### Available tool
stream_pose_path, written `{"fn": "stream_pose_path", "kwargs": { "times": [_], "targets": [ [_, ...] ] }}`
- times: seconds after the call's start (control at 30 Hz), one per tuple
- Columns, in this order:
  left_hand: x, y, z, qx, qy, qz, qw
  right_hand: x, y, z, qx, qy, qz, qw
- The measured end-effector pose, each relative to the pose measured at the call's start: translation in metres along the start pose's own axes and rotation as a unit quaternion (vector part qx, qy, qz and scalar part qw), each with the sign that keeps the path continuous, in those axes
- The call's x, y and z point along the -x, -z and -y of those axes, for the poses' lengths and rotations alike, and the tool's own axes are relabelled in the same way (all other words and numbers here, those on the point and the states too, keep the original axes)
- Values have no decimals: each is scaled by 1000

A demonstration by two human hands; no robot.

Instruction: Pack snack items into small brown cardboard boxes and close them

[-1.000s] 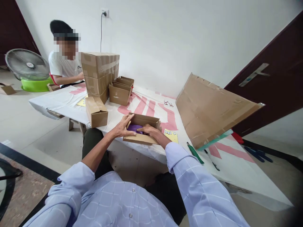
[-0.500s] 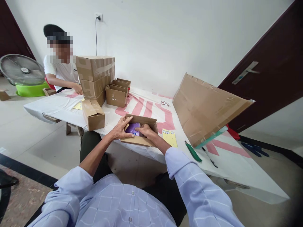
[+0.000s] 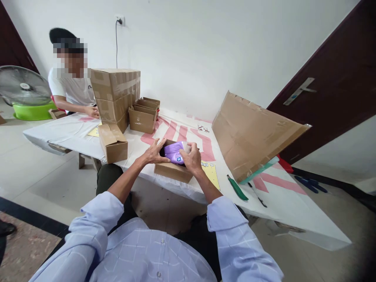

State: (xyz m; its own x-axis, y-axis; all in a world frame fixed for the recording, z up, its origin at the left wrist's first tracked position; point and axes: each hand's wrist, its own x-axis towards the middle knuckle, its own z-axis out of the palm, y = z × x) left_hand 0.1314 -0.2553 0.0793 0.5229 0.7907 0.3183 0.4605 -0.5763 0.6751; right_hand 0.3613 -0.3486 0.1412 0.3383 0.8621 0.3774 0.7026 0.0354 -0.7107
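Note:
An open cardboard box (image 3: 172,173) sits at the table's near edge in front of me. Partly out of it, tilted with its right end raised, is a purple soft plastic pack (image 3: 174,152) with a whitish end. My right hand (image 3: 191,157) pinches the pack's right end. My left hand (image 3: 155,152) grips the left end of the box, its thumb by the pack's lower left corner. The inside of the box is mostly hidden by the pack and my hands.
Left of me stand a closed box (image 3: 113,143), stacked taped boxes (image 3: 114,92) and several open boxes (image 3: 143,117). To the right lie a yellow card (image 3: 212,176), a green-handled knife (image 3: 237,188) and a leaning cardboard sheet (image 3: 252,135). A co-worker (image 3: 73,92) sits behind the stack.
My right hand has come up from inside the box, raising the right end of the purple pack. The box has turned slightly. My left hand stays at its left end.

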Motion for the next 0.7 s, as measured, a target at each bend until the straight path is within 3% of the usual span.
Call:
{"fn": "stream_pose_path", "kwargs": {
  "times": [0.13,0.3,0.43,0.6,0.7],
  "targets": [
    [-23,-1,1,-15,1,25,1000,-17,18,-18,-123,-24,-45,991],
    [-34,-7,6,-33,-28,63,997,-24,35,-39,-263,-71,-97,957],
    [-38,-7,17,-65,-40,35,996,-29,35,-47,-311,-94,-119,938],
    [-51,3,33,-92,24,-43,994,-50,25,-47,-350,-95,-109,926],
    [-66,8,38,-95,41,-57,993,-64,19,-44,-344,-83,-106,929]
  ]
}}
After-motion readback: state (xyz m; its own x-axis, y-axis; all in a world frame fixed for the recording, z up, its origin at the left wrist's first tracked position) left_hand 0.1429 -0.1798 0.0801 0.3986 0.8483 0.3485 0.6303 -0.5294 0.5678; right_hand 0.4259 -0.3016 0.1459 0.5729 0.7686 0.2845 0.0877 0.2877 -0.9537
